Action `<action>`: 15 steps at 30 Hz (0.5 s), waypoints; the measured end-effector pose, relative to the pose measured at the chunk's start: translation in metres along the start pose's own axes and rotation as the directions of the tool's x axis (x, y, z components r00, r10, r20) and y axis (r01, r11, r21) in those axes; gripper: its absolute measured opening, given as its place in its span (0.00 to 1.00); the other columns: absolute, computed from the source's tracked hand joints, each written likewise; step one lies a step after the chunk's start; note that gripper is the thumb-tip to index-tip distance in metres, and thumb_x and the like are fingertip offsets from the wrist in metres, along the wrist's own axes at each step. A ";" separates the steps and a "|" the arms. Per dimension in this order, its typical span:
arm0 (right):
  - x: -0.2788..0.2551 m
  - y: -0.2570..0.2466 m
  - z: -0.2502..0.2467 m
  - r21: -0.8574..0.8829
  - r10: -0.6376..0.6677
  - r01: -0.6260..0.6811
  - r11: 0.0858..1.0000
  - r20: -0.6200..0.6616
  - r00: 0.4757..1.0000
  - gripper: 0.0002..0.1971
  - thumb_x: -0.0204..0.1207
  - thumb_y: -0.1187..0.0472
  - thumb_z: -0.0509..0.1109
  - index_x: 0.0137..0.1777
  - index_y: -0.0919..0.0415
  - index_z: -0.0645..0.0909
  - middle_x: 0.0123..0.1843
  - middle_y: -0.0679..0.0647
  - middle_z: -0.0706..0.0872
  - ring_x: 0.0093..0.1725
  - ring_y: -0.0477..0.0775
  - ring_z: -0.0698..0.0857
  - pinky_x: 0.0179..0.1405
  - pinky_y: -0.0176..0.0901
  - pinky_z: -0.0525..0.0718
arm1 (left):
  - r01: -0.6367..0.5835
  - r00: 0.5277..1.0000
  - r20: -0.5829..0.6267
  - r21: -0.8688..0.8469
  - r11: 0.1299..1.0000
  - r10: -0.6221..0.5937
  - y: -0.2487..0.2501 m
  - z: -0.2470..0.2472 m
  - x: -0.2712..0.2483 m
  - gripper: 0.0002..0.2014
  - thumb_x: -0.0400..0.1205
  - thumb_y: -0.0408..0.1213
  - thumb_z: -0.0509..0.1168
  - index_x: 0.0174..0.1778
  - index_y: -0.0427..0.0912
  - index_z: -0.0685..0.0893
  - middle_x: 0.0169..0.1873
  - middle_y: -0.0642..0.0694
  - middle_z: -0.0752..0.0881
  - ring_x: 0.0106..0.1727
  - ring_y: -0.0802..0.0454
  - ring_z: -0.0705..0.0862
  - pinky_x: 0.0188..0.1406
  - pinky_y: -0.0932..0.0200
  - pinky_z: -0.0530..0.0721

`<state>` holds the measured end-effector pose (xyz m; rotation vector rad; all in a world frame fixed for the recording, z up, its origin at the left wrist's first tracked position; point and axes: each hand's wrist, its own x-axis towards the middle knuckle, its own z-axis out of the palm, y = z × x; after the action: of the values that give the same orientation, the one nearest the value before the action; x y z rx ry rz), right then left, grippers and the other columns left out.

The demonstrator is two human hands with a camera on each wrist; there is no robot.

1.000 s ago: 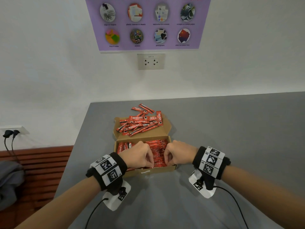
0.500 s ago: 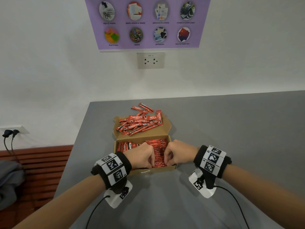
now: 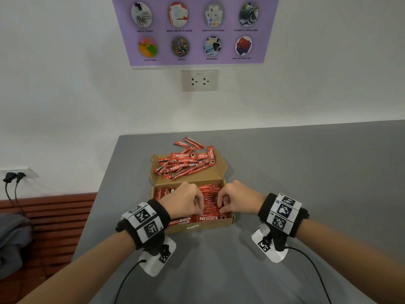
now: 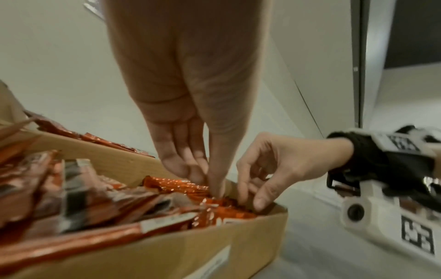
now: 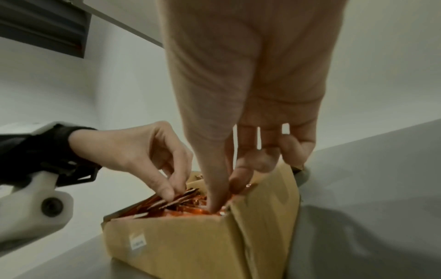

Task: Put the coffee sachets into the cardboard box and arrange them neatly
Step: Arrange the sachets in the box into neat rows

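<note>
- Both hands are down in the cardboard box [image 3: 198, 227], which sits open near the front edge of the grey worktop [image 3: 306, 172], and they are working on the packed sachets [image 3: 209, 201].
- The left hand [image 3: 184, 201] is arched over the middle of the box, knuckles up. Its fingers [image 5: 167, 190] are curled and seem to pinch the edges of a few sachets.
- The right hand [image 3: 237, 199] mirrors it just to the right, fingers [image 4: 260, 200] bent and dipping among the sachets at the right end. Whether it actually has hold of one I cannot tell.
- To my eye the step is tidying the row. It would go best with the left fingers holding the upright sachets back while the right tucks strays into the gap, all facing one way.
- Light pressure is wise, since the thin foil looks as though it would crumple or slip sideways.
- A loose heap of sachets [image 3: 185, 162] lies on the open lid [image 3: 221, 170] at the far side, with a few spilling onto the worktop beyond, so plenty seems left to pack.
</note>
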<state>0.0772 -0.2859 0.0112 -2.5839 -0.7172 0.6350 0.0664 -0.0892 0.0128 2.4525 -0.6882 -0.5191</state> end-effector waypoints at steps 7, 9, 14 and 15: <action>-0.003 -0.003 0.006 -0.098 -0.021 0.025 0.995 0.037 0.999 0.02 0.68 0.61 0.77 0.39 0.55 0.89 0.42 0.48 0.90 0.40 0.46 0.85 0.42 0.36 0.81 | 0.022 0.998 0.056 0.093 0.995 -0.027 0.004 0.009 -0.002 0.03 0.74 0.32 0.73 0.40 0.36 0.91 0.39 0.46 0.91 0.40 0.55 0.88 0.40 0.76 0.81; -0.003 -0.005 0.006 -0.112 -0.022 0.026 0.993 0.036 0.999 0.02 0.68 0.62 0.76 0.39 0.56 0.89 0.42 0.49 0.90 0.41 0.48 0.86 0.43 0.37 0.81 | 0.027 0.997 0.066 0.105 0.994 -0.034 0.007 0.009 -0.001 0.03 0.73 0.30 0.73 0.40 0.35 0.91 0.39 0.45 0.91 0.41 0.54 0.88 0.41 0.74 0.81; -0.002 -0.007 0.005 -0.136 -0.051 0.059 0.989 0.060 0.997 0.03 0.69 0.61 0.75 0.41 0.56 0.90 0.43 0.48 0.91 0.41 0.49 0.86 0.46 0.40 0.83 | 0.005 0.995 0.102 0.118 0.993 -0.017 0.010 0.011 0.001 0.04 0.74 0.27 0.71 0.41 0.33 0.90 0.41 0.43 0.91 0.42 0.52 0.88 0.36 0.78 0.77; -0.002 -0.006 0.003 -0.122 -0.053 0.060 0.991 0.062 0.997 0.03 0.70 0.60 0.74 0.42 0.56 0.90 0.43 0.48 0.91 0.42 0.48 0.86 0.47 0.41 0.84 | -0.002 0.995 0.103 0.112 0.994 -0.010 0.009 0.011 0.001 0.04 0.74 0.28 0.71 0.41 0.33 0.90 0.41 0.43 0.91 0.42 0.52 0.88 0.36 0.78 0.78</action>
<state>0.0718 -0.2814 0.0117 -2.6564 -0.8713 0.6715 0.0591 -0.1004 0.0092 2.5461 -0.7734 -0.6282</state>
